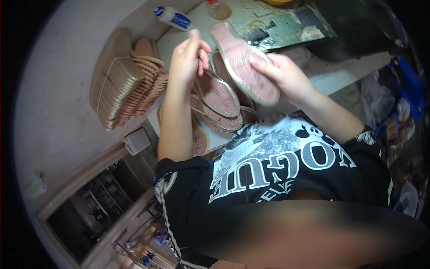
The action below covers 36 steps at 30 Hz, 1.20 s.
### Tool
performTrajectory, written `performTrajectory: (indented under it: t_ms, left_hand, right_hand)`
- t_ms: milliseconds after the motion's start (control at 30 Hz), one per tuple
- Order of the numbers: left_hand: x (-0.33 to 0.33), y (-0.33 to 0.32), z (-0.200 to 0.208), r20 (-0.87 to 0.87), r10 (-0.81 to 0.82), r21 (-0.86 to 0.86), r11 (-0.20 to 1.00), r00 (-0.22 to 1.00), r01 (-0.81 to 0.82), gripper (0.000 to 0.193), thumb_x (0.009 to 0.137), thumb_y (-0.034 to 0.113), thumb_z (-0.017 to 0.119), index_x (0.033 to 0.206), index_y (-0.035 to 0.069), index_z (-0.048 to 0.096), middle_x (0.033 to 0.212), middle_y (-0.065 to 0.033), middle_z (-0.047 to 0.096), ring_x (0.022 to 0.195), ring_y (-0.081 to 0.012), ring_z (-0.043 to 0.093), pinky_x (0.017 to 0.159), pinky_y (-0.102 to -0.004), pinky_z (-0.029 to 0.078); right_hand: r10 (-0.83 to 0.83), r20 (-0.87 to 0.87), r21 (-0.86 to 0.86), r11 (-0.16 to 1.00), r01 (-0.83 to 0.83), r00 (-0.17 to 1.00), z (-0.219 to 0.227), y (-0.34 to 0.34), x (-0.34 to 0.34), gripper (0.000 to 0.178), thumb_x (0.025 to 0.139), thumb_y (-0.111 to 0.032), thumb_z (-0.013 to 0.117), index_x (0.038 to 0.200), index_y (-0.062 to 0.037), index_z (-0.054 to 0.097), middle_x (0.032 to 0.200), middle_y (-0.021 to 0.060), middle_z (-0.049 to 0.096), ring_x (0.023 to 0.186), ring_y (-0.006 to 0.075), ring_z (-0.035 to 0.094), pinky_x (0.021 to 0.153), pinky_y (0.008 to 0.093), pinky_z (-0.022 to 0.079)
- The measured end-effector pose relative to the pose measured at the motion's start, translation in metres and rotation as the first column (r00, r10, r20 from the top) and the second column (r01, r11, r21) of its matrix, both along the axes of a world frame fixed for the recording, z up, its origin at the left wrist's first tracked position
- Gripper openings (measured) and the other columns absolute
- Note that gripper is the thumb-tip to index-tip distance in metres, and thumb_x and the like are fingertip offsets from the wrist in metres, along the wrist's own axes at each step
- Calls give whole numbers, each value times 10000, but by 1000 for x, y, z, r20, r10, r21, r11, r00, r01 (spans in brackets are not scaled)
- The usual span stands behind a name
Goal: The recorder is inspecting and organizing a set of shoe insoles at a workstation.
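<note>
My right hand (286,76) grips a pink shoe sole (229,42) with a pale stitched rim, its thumb pressed on the top face. Several thin white threads lie across the sole beside that thumb. To the left of the sole, my left hand (188,56) is raised with one finger pointing up and the others curled. Whatever those curled fingers may hold is too small to make out. Below both hands, more pink soles (219,96) with pale rims lie overlapping on the pale table (197,38). One yellow-edged sole (200,139) sits partly behind my left forearm.
Against the wall stand a banded stack of beige soles (112,80) and a ribbed pinkish stack (145,85). At the back are a white bottle (172,18), a red-lidded jar (219,10) and a worn green board (284,31). A white jug (137,141) is at the left; clutter lies right.
</note>
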<state>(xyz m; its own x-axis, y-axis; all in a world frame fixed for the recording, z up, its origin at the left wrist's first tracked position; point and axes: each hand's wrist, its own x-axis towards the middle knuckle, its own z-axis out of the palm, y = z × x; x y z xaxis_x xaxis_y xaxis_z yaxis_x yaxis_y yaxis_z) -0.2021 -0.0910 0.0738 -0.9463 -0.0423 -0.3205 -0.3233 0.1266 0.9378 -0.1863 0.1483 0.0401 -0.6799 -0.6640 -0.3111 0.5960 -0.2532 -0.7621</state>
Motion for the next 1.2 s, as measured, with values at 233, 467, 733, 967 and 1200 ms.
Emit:
performTrajectory:
  t_ms: [233, 467, 733, 967, 1200]
  left_hand:
    - [167, -30, -54, -698, 481, -260, 521, 531, -813, 479, 986, 348, 414, 1284, -21, 348, 1229, -202, 455, 1089, -277, 473, 987, -426, 360]
    - [225, 1, -90, -87, 336, -996, -40, 938, -78, 684, 718, 317, 718, 1260, 15, 431, 1383, -193, 347, 1332, -387, 243, 1071, -523, 181]
    - [232, -30, -72, -259, 444, -873, 272, 857, -405, 648, 700, 36, 708, 1279, -27, 424, 1129, -228, 552, 1052, -371, 549, 902, -436, 424]
    - [188, 11, 12, -244, 512, 61, 855, 823, -514, 499, 802, 94, 712, 1217, -35, 467, 1097, -129, 618, 1008, -188, 595, 882, -311, 461]
    - [107, 53, 15, -242, 382, 380, 883, 892, -275, 378, 861, 155, 679, 1151, -26, 517, 1071, -96, 622, 943, -132, 591, 864, -285, 461]
  right_hand:
    - [358, -517, 226, 933, -279, 778, -19, -43, 25, 432, 928, -350, 561, 1176, 3, 530, 1072, 158, 589, 1006, 219, 562, 883, 338, 433]
    - [480, -837, 510, 858, 59, 261, -8, -38, 33, 604, 826, -287, 655, 1306, -1, 426, 1253, 217, 444, 1192, 369, 433, 1010, 418, 351]
    - [511, -680, 488, 851, -195, 526, -5, 4, 22, 338, 866, -241, 638, 1108, -9, 595, 1032, 93, 576, 962, 192, 555, 876, 321, 428]
    - [387, -514, 244, 922, -302, 765, 12, -8, 24, 295, 856, -159, 659, 1103, -10, 595, 1006, 42, 608, 965, 114, 554, 858, 280, 434]
    - [183, -423, -8, 979, -205, 887, 29, -20, 24, 197, 853, -66, 667, 1021, -19, 576, 956, 12, 622, 878, 61, 568, 804, 234, 465]
